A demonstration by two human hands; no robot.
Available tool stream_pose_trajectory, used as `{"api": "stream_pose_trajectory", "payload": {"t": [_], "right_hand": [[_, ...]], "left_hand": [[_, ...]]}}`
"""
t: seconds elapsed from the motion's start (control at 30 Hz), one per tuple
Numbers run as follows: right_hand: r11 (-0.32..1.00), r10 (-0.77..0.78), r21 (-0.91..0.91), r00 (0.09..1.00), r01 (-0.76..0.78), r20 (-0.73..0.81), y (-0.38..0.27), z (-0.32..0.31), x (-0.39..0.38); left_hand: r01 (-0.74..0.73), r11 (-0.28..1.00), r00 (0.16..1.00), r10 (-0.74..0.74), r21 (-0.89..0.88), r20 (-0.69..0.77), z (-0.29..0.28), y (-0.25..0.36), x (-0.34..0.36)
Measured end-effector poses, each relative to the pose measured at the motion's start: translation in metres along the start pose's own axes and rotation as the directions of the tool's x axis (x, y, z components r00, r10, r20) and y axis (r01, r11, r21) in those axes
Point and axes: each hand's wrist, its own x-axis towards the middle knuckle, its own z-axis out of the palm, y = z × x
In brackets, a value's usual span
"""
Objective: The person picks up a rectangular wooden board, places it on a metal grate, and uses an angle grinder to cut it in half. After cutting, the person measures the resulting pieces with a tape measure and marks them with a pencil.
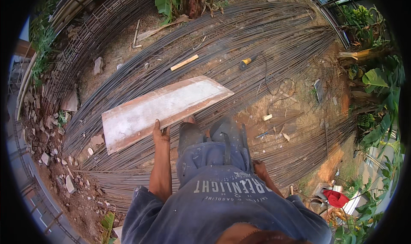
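Note:
A long flat board (pixel 167 107), whitish on top with reddish-brown edges, lies slanted in front of me over a spread of steel rods. My left hand (pixel 161 134) grips its near edge, thumb on top and the other fingers partly hidden. My right hand (pixel 259 164) hangs low beside my right hip, apart from the board. Its fingers are mostly out of sight, so whether it holds anything is unclear.
Long steel rods (pixel 145 68) cover much of the ground. Beyond the board lie a wooden strip (pixel 184 62) and a yellow-and-black corded power tool (pixel 245 63). Rubble (pixel 69 184) lines the left, with a rebar cage (pixel 92 38) behind. A red cloth (pixel 336 198) is at lower right.

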Motion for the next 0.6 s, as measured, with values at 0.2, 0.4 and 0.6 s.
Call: {"api": "stream_pose_trajectory", "payload": {"t": [0.2,0.4,0.6], "right_hand": [[0.940,0.245,0.234,0.969,-0.248,0.044,-0.068,-0.028,0.075],[0.885,0.380,0.229,0.913,-0.406,0.150,-0.110,-0.071,0.167],[0.904,0.363,0.109,0.875,-0.414,0.319,-0.160,-0.155,0.321]], "left_hand": [[0.034,0.996,0.998,-0.030,0.084,-0.046,0.104,0.012,0.010],[-0.068,0.998,0.996,0.069,0.017,-0.063,0.164,-0.012,0.042],[-0.101,0.995,0.990,0.103,0.024,-0.093,0.225,-0.064,0.068]]}}
